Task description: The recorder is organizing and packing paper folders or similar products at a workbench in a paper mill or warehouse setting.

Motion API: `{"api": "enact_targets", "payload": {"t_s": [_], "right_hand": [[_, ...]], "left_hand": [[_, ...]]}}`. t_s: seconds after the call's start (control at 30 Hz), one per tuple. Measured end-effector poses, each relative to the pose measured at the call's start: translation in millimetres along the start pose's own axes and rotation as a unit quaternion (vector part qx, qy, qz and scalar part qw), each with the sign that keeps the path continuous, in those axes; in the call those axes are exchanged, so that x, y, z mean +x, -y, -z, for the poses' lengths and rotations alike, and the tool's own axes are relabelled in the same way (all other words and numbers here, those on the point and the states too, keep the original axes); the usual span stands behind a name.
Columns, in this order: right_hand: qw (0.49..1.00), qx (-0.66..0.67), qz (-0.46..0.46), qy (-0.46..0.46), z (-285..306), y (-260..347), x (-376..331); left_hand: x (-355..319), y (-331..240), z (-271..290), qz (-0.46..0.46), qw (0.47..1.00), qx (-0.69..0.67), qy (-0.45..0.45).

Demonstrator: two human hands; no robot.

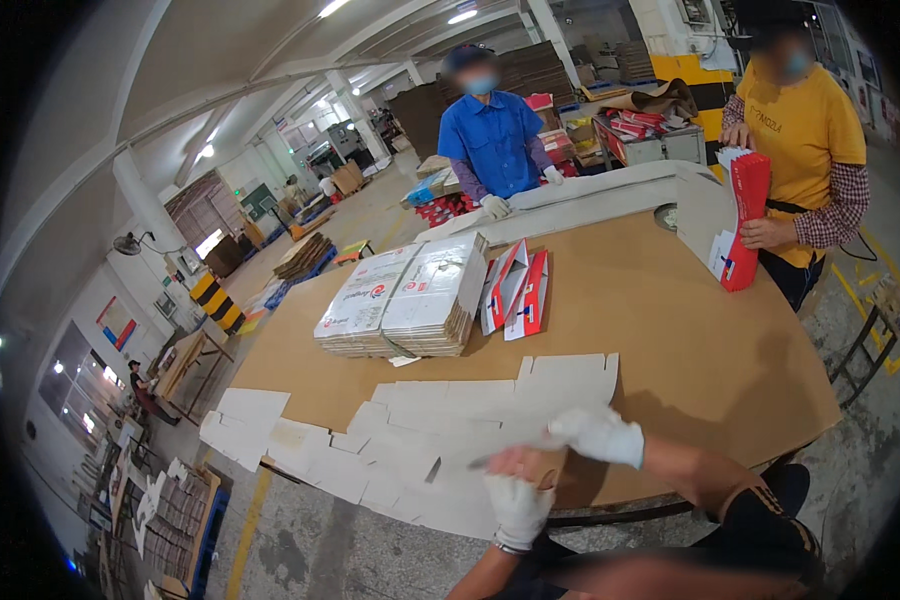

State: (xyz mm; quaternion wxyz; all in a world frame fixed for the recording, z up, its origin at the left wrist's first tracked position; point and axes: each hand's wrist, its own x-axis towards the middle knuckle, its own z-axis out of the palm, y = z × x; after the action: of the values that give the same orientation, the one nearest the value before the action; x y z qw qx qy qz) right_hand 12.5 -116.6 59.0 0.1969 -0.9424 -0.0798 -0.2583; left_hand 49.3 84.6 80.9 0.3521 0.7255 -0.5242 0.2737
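My left hand, in a white glove that leaves the fingertips bare, is closed at the table's near edge. Its fingers curl beside something brown that I cannot make out. Just above and to the right is my right hand, also white-gloved and smeared by motion, so its grip is unclear. Under and left of both hands lie flat white cardboard sheets with slotted edges, partly overhanging the table. Beyond them sits a strapped bundle of flattened white cartons, with folded red-and-white cardboard pieces against its right side.
The brown-topped table curves around me. Across it stands a person in blue, gloved hands on a long white cardboard strip. At right, a person in yellow holds a red-and-white stack. A striped pillar stands left.
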Motion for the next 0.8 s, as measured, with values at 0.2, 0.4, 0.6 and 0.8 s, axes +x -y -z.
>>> {"api": "enact_targets", "payload": {"t_s": [0.2, 0.4, 0.6, 0.8], "right_hand": [[0.975, -0.033, 0.038, -0.215, 113, 35, 44], [0.99, -0.053, -0.014, -0.127, 141, 42, -71], [0.964, 0.057, -0.253, -0.061, 106, 41, -185], [0.944, 0.106, -0.294, -0.103, 113, 41, -217]], "left_hand": [[-87, 56, -10, 0.129, 0.936, 0.172, 0.28], [-94, 57, -2, 0.097, 0.975, 0.05, 0.194], [-62, 12, 5, -0.009, 0.984, 0.104, 0.147], [-43, -2, -6, -0.035, 0.96, 0.093, 0.261]]}}
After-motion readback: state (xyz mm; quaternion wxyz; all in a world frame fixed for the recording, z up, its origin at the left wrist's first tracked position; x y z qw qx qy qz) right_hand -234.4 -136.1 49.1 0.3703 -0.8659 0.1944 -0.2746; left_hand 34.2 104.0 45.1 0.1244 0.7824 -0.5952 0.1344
